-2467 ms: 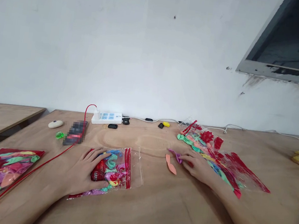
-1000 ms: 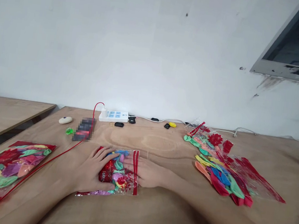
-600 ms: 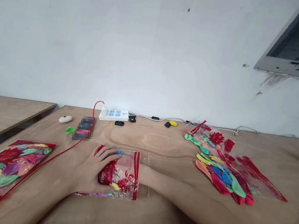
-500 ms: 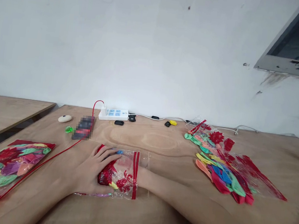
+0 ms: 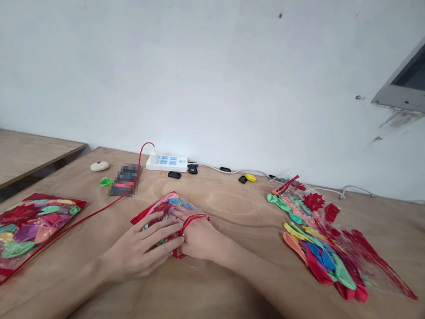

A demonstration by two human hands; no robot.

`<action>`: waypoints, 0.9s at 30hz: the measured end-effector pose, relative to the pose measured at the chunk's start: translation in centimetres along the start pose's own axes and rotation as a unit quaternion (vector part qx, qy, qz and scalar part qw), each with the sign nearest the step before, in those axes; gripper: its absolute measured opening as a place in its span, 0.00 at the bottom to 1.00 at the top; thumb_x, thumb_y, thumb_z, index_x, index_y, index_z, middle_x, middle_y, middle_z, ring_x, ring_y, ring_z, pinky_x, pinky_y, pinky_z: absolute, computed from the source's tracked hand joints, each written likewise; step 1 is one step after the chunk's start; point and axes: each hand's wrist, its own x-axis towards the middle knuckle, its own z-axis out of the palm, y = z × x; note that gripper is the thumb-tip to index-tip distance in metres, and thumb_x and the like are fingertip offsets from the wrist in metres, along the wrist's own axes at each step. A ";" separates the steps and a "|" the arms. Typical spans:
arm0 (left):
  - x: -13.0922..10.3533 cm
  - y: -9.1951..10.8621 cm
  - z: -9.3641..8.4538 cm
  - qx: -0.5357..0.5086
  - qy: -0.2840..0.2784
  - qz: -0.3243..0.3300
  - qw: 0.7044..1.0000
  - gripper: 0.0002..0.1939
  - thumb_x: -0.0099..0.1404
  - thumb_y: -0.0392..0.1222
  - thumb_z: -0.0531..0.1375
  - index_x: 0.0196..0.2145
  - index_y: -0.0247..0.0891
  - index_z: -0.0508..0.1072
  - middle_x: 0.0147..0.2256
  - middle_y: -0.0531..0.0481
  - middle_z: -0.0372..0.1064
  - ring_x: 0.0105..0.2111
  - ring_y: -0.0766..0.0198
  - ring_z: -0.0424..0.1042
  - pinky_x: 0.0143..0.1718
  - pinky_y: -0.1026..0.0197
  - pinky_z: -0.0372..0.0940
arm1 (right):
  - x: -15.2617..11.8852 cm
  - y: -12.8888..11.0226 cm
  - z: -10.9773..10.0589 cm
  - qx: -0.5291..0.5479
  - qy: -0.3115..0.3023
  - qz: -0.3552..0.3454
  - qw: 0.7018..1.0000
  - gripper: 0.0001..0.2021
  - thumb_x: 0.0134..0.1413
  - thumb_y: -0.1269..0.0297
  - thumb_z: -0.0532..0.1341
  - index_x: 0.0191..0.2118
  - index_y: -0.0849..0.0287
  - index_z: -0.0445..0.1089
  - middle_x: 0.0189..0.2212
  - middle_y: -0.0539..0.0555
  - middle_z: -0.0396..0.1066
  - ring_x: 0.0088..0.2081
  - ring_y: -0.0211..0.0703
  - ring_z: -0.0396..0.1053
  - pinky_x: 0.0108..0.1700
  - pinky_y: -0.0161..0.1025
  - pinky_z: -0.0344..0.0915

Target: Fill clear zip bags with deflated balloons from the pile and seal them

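Note:
A clear plastic bag with red print (image 5: 160, 206) lies on the wooden table in front of me, with colored balloons (image 5: 181, 203) inside it. My right hand (image 5: 198, 234) is inside the bag through its red-striped mouth, up to about the wrist. Its fingers are mostly hidden by the film and by my other hand. Across the near side of the bag lies my left hand (image 5: 149, 244), its fingers stretched out and slightly apart over the film. The left thumb is not visible.
Another filled balloon bag (image 5: 24, 230) lies at left beside a red cable (image 5: 91, 212). Loose balloons (image 5: 324, 259) and opened bags (image 5: 363, 253) lie at right. Behind are a power strip (image 5: 173, 164), a blurred-out phone (image 5: 126, 179) and a white mouse-like object (image 5: 99, 166).
The bag has become tilted and bunched, its mouth now pushed back around my right wrist. My left hand has shifted nearer and to the right. The view has turned slightly left.

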 end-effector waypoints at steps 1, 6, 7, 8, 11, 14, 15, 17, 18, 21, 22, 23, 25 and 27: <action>0.0 -0.2 -0.1 0.004 0.015 0.003 1.000 0.18 0.72 0.31 0.62 0.58 0.35 0.75 0.58 0.40 0.76 0.61 0.54 0.73 0.75 0.47 0.50 | -0.4 -0.1 -0.6 -0.003 -0.016 0.008 1.000 0.10 0.68 0.66 0.62 0.50 0.63 0.76 0.51 0.62 0.76 0.50 0.51 0.75 0.56 0.49 0.72; -0.3 -1.1 -0.3 0.001 0.062 -0.028 0.998 0.14 0.69 0.30 0.65 0.52 0.35 0.76 0.52 0.42 0.80 0.56 0.55 0.77 0.68 0.50 0.62 | -3.2 0.5 -5.1 0.042 0.004 -0.041 0.998 0.18 0.67 0.76 0.55 0.54 0.57 0.77 0.50 0.54 0.80 0.49 0.44 0.76 0.56 0.42 0.72; -0.4 -1.2 -0.4 -0.001 0.063 -0.039 0.997 0.14 0.69 0.31 0.66 0.52 0.36 0.76 0.52 0.42 0.81 0.56 0.54 0.78 0.66 0.50 0.64 | -3.8 1.1 -5.8 0.049 0.038 -0.045 0.997 0.21 0.65 0.78 0.54 0.57 0.56 0.76 0.52 0.54 0.79 0.52 0.44 0.76 0.58 0.43 0.72; -0.5 -1.4 -0.4 -0.002 0.063 -0.052 0.997 0.14 0.68 0.31 0.67 0.51 0.37 0.76 0.51 0.43 0.81 0.55 0.53 0.78 0.64 0.50 0.67 | -4.4 2.0 -6.2 0.050 0.069 -0.037 0.996 0.25 0.63 0.80 0.53 0.59 0.55 0.74 0.54 0.54 0.78 0.54 0.43 0.75 0.59 0.44 0.71; -0.6 -2.0 -0.8 0.003 0.083 -0.080 0.993 0.12 0.68 0.31 0.68 0.47 0.39 0.76 0.46 0.46 0.82 0.50 0.54 0.80 0.58 0.50 0.71 | -6.0 5.1 -6.4 0.034 0.116 0.027 0.992 0.29 0.62 0.81 0.52 0.63 0.52 0.72 0.60 0.55 0.73 0.60 0.46 0.71 0.64 0.50 0.69; -0.5 -2.5 -1.0 -0.013 0.100 -0.106 0.989 0.11 0.69 0.30 0.66 0.46 0.41 0.76 0.45 0.47 0.82 0.47 0.55 0.81 0.54 0.51 0.73 | -6.7 7.3 -5.2 0.071 0.077 0.074 0.992 0.30 0.66 0.74 0.58 0.71 0.48 0.63 0.71 0.58 0.59 0.71 0.53 0.58 0.71 0.59 0.60; -0.5 -2.5 -1.1 -0.029 0.105 -0.117 0.987 0.10 0.70 0.30 0.65 0.46 0.41 0.76 0.45 0.47 0.82 0.47 0.55 0.81 0.53 0.52 0.74 | -6.5 7.6 -4.7 0.100 0.060 0.084 0.990 0.32 0.67 0.68 0.62 0.73 0.47 0.59 0.74 0.58 0.53 0.74 0.55 0.53 0.73 0.60 0.58; -0.4 -2.4 -1.1 -0.075 0.127 -0.163 0.976 0.10 0.71 0.30 0.64 0.46 0.42 0.77 0.44 0.48 0.81 0.46 0.57 0.81 0.50 0.55 0.75 | -5.5 7.3 -4.0 0.169 0.046 0.096 0.980 0.40 0.63 0.58 0.70 0.75 0.44 0.55 0.77 0.57 0.46 0.76 0.58 0.47 0.73 0.60 0.58; -0.4 -2.4 -1.1 -0.092 0.143 -0.188 0.967 0.09 0.71 0.31 0.64 0.46 0.43 0.78 0.44 0.48 0.81 0.45 0.58 0.81 0.48 0.57 0.75 | -4.7 6.9 -3.8 0.209 0.057 0.096 0.972 0.40 0.60 0.54 0.73 0.73 0.45 0.59 0.76 0.57 0.46 0.76 0.58 0.48 0.72 0.58 0.60; 0.3 -2.2 -1.2 -0.157 0.206 -0.314 0.913 0.05 0.73 0.37 0.64 0.45 0.43 0.79 0.42 0.50 0.81 0.41 0.60 0.81 0.43 0.61 0.76 | -2.0 5.3 -4.3 0.328 0.121 0.102 0.931 0.20 0.56 0.50 0.74 0.51 0.53 0.78 0.68 0.59 0.63 0.68 0.56 0.63 0.65 0.53 0.68; 0.7 -2.3 -1.3 -0.191 0.227 -0.365 0.882 0.03 0.73 0.40 0.65 0.44 0.43 0.78 0.40 0.51 0.81 0.39 0.60 0.81 0.40 0.61 0.75 | -1.2 4.8 -4.8 0.364 0.142 0.113 0.914 0.17 0.56 0.50 0.74 0.43 0.55 0.78 0.62 0.59 0.70 0.63 0.54 0.69 0.62 0.51 0.70; 1.3 -2.4 -1.4 -0.234 0.249 -0.418 0.842 0.04 0.72 0.44 0.66 0.42 0.43 0.78 0.37 0.52 0.81 0.36 0.61 0.80 0.38 0.62 0.75 | -0.6 4.5 -5.4 0.392 0.160 0.129 0.897 0.16 0.55 0.50 0.75 0.38 0.57 0.76 0.55 0.57 0.75 0.57 0.52 0.73 0.59 0.49 0.71; 2.8 -3.0 -1.8 -0.294 0.271 -0.475 0.784 0.11 0.72 0.51 0.67 0.40 0.42 0.75 0.34 0.53 0.79 0.33 0.62 0.79 0.34 0.63 0.74 | 0.1 4.1 -6.8 0.421 0.192 0.156 0.873 0.20 0.51 0.50 0.76 0.33 0.57 0.70 0.42 0.53 0.77 0.47 0.47 0.76 0.53 0.46 0.72; 4.6 -3.7 -2.0 -0.336 0.273 -0.489 0.757 0.16 0.72 0.57 0.65 0.40 0.42 0.72 0.34 0.52 0.79 0.34 0.62 0.79 0.36 0.62 0.76 | 0.1 4.2 -8.1 0.431 0.226 0.167 0.857 0.25 0.48 0.49 0.77 0.29 0.57 0.62 0.33 0.48 0.73 0.38 0.42 0.73 0.44 0.41 0.71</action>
